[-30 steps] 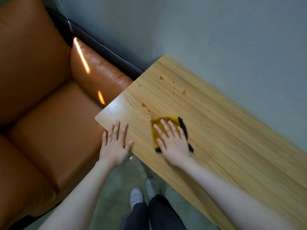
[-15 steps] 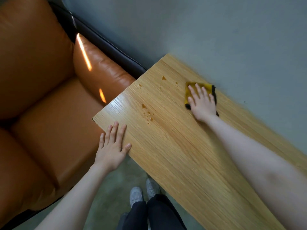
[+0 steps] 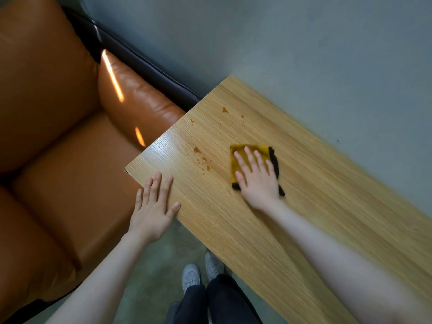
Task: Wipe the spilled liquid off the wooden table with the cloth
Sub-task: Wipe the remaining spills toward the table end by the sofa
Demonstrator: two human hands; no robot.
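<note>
Right hand (image 3: 258,181) flat on the cloth (image 3: 247,152), fingers straight and spread, pressing it to the desk (image 3: 315,206) rather than pinching it. No curl in that grip at all: an open palm driving the pad. Cloth yellow with a dark border showing along its right side and under the wrist.

Big shift from half a second ago: then up against the far long edge, on the scattered droplets there; now pulled back toward the middle of the desk, just right of the near puddle. Far-edge sweep looks only partly paid off: amber spots (image 3: 225,110) remaining near the far corner, with smaller beads (image 3: 242,120) just beside them, and one more fleck (image 3: 191,121) by the short left edge.

Closer in, the main cluster of drops (image 3: 203,160) sitting between the two hands, apart from the cloth, not yet touched. Likely next target, a short push leftward.

Left hand (image 3: 153,208) spread flat over the near corner, fingers straight, thumb along the near long edge, bracing and holding nothing.

Beyond the short left edge, an orange leather sofa (image 3: 70,160); below the near edge, grey shoes (image 3: 201,272) on the floor.

Job clearly unfinished: several wet patches left.
</note>
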